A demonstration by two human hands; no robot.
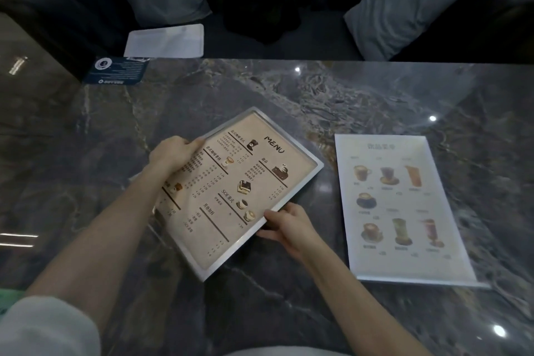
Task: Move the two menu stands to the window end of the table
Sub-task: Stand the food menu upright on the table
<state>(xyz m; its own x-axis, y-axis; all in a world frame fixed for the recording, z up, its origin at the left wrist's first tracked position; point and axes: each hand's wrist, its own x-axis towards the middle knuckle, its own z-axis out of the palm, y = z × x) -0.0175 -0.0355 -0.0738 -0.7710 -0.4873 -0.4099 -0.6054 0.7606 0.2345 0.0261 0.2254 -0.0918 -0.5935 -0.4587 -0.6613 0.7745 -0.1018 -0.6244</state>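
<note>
Both hands [228,196] gripping beige menu [231,191], drinks menu [401,205] just beside, blue card [118,71] far corner

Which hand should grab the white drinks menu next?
The right hand, probably. It is nearer the white drinks menu, which lies flat on the table to its right. The left hand is on the tan menu's far side.

Dim scene, ceiling-light glare spots on glossy table [361,89]; soft blur, wide-angle edge distortion
</note>
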